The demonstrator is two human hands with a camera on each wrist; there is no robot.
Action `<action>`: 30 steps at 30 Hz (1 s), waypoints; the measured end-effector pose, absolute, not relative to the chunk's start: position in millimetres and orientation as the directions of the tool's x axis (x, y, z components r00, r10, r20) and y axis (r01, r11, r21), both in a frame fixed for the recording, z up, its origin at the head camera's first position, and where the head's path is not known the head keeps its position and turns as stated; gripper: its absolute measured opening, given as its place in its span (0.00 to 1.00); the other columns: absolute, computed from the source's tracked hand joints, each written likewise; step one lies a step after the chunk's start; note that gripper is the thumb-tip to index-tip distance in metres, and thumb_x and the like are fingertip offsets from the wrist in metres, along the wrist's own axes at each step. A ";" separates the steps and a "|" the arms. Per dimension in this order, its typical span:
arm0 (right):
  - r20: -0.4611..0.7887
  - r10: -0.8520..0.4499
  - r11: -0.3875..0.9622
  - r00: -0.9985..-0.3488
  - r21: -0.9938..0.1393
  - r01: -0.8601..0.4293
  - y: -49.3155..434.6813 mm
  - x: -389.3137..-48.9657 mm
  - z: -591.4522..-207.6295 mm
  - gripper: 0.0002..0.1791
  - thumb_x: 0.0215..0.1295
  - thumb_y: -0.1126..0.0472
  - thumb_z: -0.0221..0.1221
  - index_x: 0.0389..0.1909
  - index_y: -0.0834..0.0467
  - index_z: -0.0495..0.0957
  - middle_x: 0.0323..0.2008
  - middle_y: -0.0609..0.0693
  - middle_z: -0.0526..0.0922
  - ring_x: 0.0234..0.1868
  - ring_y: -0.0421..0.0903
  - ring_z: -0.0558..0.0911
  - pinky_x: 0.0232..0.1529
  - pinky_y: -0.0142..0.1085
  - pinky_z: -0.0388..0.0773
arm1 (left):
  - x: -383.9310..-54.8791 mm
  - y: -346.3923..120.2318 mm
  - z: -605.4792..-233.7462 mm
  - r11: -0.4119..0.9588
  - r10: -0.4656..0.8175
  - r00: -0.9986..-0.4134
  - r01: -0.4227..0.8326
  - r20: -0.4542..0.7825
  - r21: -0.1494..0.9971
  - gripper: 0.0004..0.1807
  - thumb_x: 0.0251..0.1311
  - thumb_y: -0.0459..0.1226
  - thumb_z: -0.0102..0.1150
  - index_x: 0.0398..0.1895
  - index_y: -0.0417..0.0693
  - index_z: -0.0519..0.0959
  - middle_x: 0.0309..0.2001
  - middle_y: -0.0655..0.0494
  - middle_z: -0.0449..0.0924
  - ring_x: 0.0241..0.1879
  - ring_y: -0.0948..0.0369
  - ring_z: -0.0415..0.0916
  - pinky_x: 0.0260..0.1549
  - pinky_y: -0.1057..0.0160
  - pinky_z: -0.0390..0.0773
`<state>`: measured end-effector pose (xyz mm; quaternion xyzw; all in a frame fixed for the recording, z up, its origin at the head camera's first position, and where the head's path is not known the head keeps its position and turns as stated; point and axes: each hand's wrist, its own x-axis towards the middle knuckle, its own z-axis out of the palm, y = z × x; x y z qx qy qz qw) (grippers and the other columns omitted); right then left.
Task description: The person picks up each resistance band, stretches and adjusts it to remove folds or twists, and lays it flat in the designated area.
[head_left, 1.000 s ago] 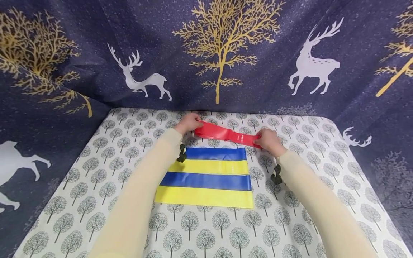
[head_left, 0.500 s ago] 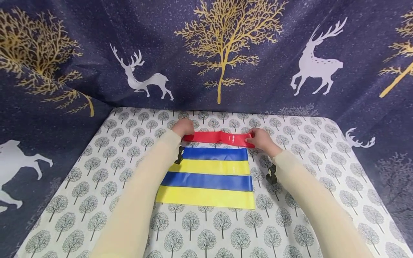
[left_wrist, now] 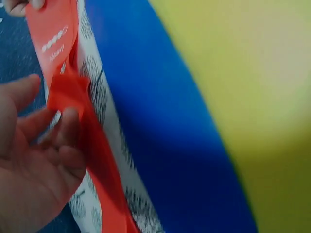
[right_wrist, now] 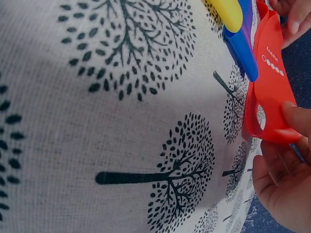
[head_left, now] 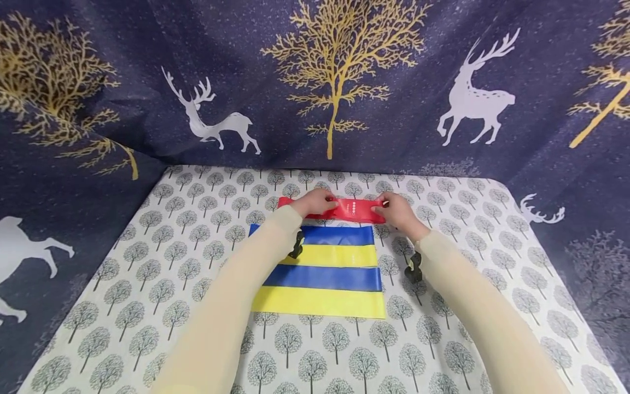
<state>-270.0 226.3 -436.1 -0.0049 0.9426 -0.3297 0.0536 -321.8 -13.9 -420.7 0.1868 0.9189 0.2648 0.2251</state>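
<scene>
A flat red resistance band [head_left: 361,210], printed with "Heavy" and a row of dots, lies across the back of the table. My left hand [head_left: 315,202] is at its middle, pinching a raised fold [left_wrist: 70,90] in the left wrist view. The right end is held by my right hand [head_left: 397,212], thumb on top and fingers beneath, with the loop slightly parted in the right wrist view. In front lie flat blue bands [head_left: 339,235] and yellow bands [head_left: 339,255], alternating in parallel rows. My left forearm covers their left ends.
The table wears a white cloth [head_left: 162,306] printed with trees. A dark blue curtain [head_left: 384,126] with deer and golden trees hangs behind it. Small black wrist devices [head_left: 414,268] sit below both wrists.
The red band came down toward the blue row and now lies flatter. My left hand slid right, from the band's left end to its middle. My right hand shifted slightly left, keeping its hold.
</scene>
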 end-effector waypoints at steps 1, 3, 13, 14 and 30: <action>-0.095 -0.047 0.782 -0.994 -0.623 0.023 225.3 -270.2 -435.7 0.09 0.72 0.62 0.61 0.43 0.64 0.74 0.42 0.62 0.82 0.39 0.51 0.77 0.39 0.35 0.72 | -322.2 -13.1 -422.1 0.790 0.445 -0.839 0.203 -0.313 0.579 0.21 0.76 0.44 0.52 0.64 0.44 0.78 0.65 0.46 0.77 0.61 0.53 0.76 0.68 0.57 0.74; -0.093 -0.053 0.779 -0.994 -0.627 0.017 224.4 -270.6 -436.1 0.10 0.72 0.61 0.62 0.43 0.64 0.74 0.43 0.63 0.83 0.39 0.50 0.79 0.38 0.34 0.72 | -326.9 -14.0 -427.5 0.767 0.420 -0.866 0.179 -0.272 0.616 0.14 0.73 0.42 0.56 0.53 0.45 0.82 0.53 0.48 0.83 0.47 0.56 0.81 0.55 0.59 0.80; -0.128 -0.171 0.794 -0.977 -0.605 -0.060 224.7 -271.6 -432.0 0.13 0.69 0.56 0.64 0.41 0.63 0.76 0.42 0.60 0.82 0.36 0.47 0.77 0.36 0.33 0.71 | -325.0 -23.4 -401.4 0.414 0.407 -0.875 -0.079 -0.262 0.907 0.05 0.71 0.32 0.54 0.42 0.39 0.77 0.36 0.52 0.77 0.35 0.61 0.75 0.42 0.66 0.83; -0.133 -0.186 0.795 -0.974 -0.603 -0.070 224.5 -272.0 -431.3 0.13 0.68 0.56 0.65 0.41 0.63 0.76 0.41 0.59 0.82 0.35 0.46 0.76 0.36 0.32 0.71 | -324.6 -24.4 -396.2 0.382 0.408 -0.873 -0.103 -0.267 0.919 0.03 0.71 0.32 0.53 0.39 0.41 0.76 0.33 0.55 0.74 0.34 0.62 0.73 0.40 0.68 0.81; -0.305 -0.276 0.803 -0.911 -0.595 -0.044 231.7 -273.8 -423.7 0.15 0.68 0.52 0.65 0.32 0.56 0.73 0.26 0.46 0.70 0.28 0.42 0.67 0.32 0.33 0.67 | -341.5 -84.7 -352.5 -0.221 0.345 -0.931 -0.204 -0.119 0.954 0.13 0.63 0.28 0.36 0.24 0.48 0.69 0.29 0.59 0.80 0.29 0.66 0.77 0.31 0.71 0.80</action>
